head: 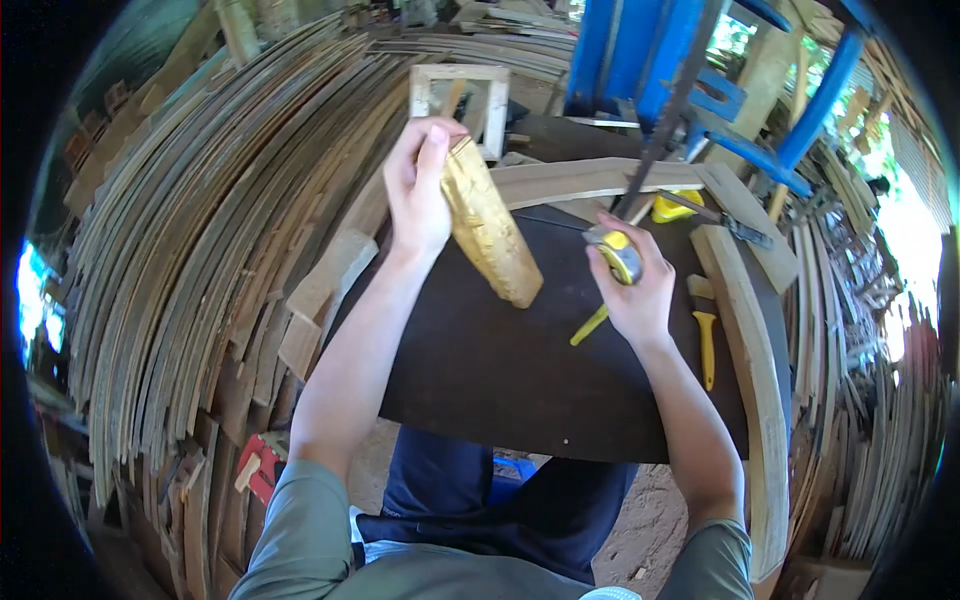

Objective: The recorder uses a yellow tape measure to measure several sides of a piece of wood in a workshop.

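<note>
My left hand [424,191] grips the upper end of a gold-coloured wooden block [491,225], which slants down to the right above the dark tabletop [517,390]. Its rough, uneven face is turned toward me. In my right hand [641,292] is a tape measure [619,259] with a yellow and grey case, held between thumb and fingers. Beneath that hand, a yellow-green strip-like tool [589,326] lies on the tabletop, partly hidden. To the right of my right hand rests a paintbrush [705,337] with a yellow handle.
A long wooden beam [750,375] runs along the table's right edge; another board [600,180] crosses the back. A hammer [735,221] and a yellow object [675,206] lie back right. Behind stand a saw blade [667,120], blue machine frame [626,60] and small white wooden frame [496,112]. Stacked planks [225,210] fill the left.
</note>
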Tool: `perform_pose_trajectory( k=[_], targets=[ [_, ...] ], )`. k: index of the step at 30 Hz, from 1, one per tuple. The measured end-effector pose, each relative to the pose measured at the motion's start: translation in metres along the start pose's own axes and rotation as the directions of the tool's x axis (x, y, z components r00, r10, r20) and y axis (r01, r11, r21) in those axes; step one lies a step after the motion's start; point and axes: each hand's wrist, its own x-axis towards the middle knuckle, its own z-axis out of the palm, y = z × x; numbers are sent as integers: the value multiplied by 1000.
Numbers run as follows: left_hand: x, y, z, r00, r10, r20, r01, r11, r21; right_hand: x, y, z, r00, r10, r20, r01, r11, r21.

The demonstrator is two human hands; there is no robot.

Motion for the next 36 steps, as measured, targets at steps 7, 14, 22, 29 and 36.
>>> perform_pose_trajectory(
  k=[7, 14, 22, 29, 36],
  targets=[
    [-24, 16, 21, 965, -201, 166, 231, 954, -188, 21, 19, -49, 887, 361, 289, -231, 887, -399],
    [-49, 15, 42, 926, -159, 342, 228, 959, -170, 28, 37, -88, 851, 482, 210, -356, 822, -445],
    [-53, 26, 56, 894, -247, 374, 331, 927, -178, 70, 189, -241, 907, 387, 168, -184, 720, -669],
    [-35, 44, 49, 795, -335, 505, 166, 922, 351, 74, 234, -239, 799, 453, 395, -103, 750, -654],
    [-37, 53, 48, 720, -411, 559, 44, 831, 555, 91, 253, -219, 714, 485, 504, -26, 738, -674]
  ],
)
